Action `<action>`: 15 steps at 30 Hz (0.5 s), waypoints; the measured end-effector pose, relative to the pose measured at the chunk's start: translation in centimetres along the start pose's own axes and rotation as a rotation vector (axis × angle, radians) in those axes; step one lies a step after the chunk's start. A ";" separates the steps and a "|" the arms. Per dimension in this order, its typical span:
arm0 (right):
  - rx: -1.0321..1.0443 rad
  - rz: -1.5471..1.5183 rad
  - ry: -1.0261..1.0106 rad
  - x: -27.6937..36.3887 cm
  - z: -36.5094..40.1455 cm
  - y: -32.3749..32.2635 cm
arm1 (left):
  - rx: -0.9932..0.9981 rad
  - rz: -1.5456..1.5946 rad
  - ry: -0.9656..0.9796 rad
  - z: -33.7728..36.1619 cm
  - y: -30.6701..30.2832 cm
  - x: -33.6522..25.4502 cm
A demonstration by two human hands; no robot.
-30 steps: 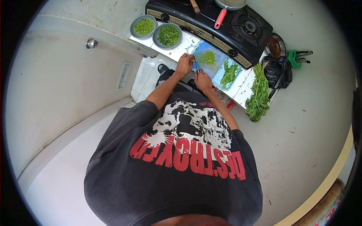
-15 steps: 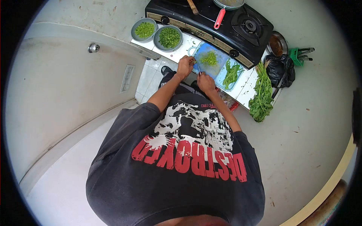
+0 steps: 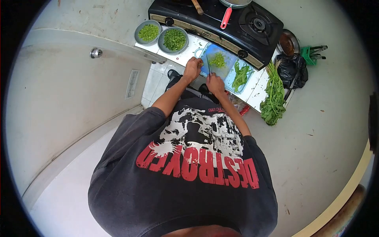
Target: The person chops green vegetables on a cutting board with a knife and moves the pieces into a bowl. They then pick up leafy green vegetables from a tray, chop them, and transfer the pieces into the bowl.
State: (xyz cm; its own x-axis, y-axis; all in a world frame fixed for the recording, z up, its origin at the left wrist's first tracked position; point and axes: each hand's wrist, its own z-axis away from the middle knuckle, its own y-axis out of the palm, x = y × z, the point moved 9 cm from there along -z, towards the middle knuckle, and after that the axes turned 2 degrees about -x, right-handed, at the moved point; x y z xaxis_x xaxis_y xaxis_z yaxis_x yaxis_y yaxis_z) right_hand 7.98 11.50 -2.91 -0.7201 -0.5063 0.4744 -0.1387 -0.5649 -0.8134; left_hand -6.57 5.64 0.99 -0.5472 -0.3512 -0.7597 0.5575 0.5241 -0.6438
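Observation:
At the near left edge of the blue cutting board (image 3: 228, 80), my left hand (image 3: 192, 68) is closed, its fingers pinching a small bunch of green stems (image 3: 201, 64). My right hand (image 3: 215, 83) grips a knife (image 3: 209, 65) by the handle, and the blade points away from me over the board, just right of the stems. Beyond the blade lies a small pile of chopped green stems (image 3: 217, 60). Long green leaves (image 3: 240, 77) rest on the right part of the board.
Two grey bowls of chopped greens, a paler one (image 3: 148, 33) and a darker one (image 3: 174, 40), stand at the left. Behind is a black gas stove (image 3: 252, 37) with a red-handled pan (image 3: 226, 19). Leafy greens (image 3: 272, 94) overhang the counter beside a black plastic bag (image 3: 293, 71).
The knife has tilted in my right hand, so more of its blade shows. My left hand stays at the stems. The whole view has shifted slightly.

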 end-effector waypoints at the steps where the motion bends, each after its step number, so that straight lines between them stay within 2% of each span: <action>1: -0.005 -0.010 0.015 -0.2 0.0 -0.3 | -0.001 0.014 0.010 -0.1 0.2 0.0; 6: -0.003 -0.030 0.009 0.6 0.5 -1.1 | 0.017 0.110 -0.023 -0.7 0.8 0.5; 11: -0.009 0.004 -0.070 1.1 1.0 -0.2 | 0.045 0.076 -0.001 -1.0 1.0 0.5; 15: -0.010 -0.017 -0.051 1.2 0.8 0.0 | 0.052 0.055 -0.023 -1.0 0.9 0.3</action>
State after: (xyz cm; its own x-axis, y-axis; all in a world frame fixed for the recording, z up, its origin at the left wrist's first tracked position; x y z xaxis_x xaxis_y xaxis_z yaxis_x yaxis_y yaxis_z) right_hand 7.61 10.40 -2.03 -0.6823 -0.5289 0.5047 -0.1577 -0.5676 -0.8080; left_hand -6.86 6.75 0.32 -0.5010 -0.3410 -0.7954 0.6180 0.5025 -0.6046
